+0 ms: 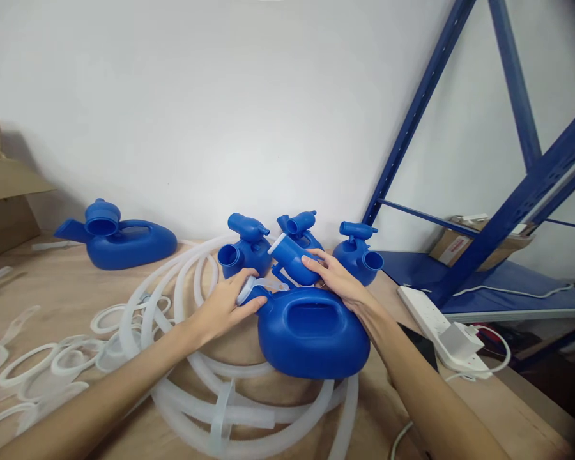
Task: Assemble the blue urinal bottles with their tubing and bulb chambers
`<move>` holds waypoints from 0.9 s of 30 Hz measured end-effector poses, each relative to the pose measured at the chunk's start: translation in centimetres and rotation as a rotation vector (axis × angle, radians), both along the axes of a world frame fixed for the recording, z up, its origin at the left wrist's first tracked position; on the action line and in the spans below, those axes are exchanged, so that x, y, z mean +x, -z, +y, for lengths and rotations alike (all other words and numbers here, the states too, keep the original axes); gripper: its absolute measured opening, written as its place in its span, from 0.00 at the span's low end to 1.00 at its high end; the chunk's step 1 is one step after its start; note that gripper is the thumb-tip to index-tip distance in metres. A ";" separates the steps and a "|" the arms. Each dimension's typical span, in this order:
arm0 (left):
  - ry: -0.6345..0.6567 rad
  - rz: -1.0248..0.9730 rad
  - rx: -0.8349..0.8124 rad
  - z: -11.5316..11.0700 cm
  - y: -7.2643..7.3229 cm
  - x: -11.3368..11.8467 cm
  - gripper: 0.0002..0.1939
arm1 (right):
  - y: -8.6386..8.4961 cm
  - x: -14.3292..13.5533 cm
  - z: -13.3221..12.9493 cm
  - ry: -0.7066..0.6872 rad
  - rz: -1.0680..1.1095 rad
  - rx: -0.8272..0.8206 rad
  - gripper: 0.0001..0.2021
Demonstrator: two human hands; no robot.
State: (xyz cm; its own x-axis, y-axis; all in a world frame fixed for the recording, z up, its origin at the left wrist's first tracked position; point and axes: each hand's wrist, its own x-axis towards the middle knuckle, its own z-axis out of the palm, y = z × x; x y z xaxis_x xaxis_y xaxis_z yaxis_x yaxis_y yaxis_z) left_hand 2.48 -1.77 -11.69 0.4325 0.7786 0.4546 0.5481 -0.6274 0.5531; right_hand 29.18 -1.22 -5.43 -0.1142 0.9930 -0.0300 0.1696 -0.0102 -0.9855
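Note:
A blue plastic urinal bottle (314,342) with a moulded handle is in front of me, over coils of translucent hose. My left hand (232,299) is closed around the bottle's neck, where a translucent cap (246,291) with a strap covers the mouth. My right hand (338,275) grips a blue cup-shaped funnel (294,259) with a white rim, tilted up to the left above the bottle. A blue bracket joins the funnel to the bottle near the neck. The underside of the right hand's grip is partly hidden.
More blue bottles (133,246) stand along the wall. Coiled translucent hose (191,399) spreads below my hands. Translucent caps and rings (26,365) lie at left, near a cardboard box (9,220). At right are a power strip (441,329) and a blue metal shelf (498,271).

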 end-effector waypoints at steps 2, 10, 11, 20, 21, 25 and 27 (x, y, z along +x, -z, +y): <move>-0.001 0.020 0.071 -0.1 -0.5 0.2 0.29 | 0.1 0.2 -0.3 0.008 0.021 -0.014 0.20; 0.186 0.344 0.525 -0.2 -3.0 0.0 0.19 | 0.6 0.1 -0.9 0.000 0.055 -0.001 0.20; 0.191 0.372 0.539 -0.3 -3.1 0.0 0.19 | 0.6 -0.1 -0.9 -0.013 0.058 -0.012 0.20; 0.021 0.220 0.412 -1.2 -3.0 2.0 0.15 | 0.6 -0.2 -0.8 -0.075 0.056 -0.036 0.22; 0.001 0.190 0.381 -1.4 -3.1 2.2 0.12 | 0.5 -0.3 -0.8 -0.075 0.055 -0.041 0.21; -0.084 0.139 0.260 -2.0 -3.7 3.0 0.05 | 0.4 -0.3 -0.9 -0.081 0.075 -0.054 0.20; -0.126 0.159 0.210 -2.1 -3.9 3.2 0.03 | 0.4 -0.2 -0.8 -0.089 0.070 -0.062 0.23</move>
State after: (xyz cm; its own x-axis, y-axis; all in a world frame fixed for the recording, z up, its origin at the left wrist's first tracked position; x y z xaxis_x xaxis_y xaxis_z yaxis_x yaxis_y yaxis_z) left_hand 5.69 -3.82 -7.82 0.4172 0.7265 0.5460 0.6981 -0.6409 0.3193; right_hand 28.95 -2.05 -5.83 -0.2055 0.9754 -0.0802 0.1034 -0.0598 -0.9928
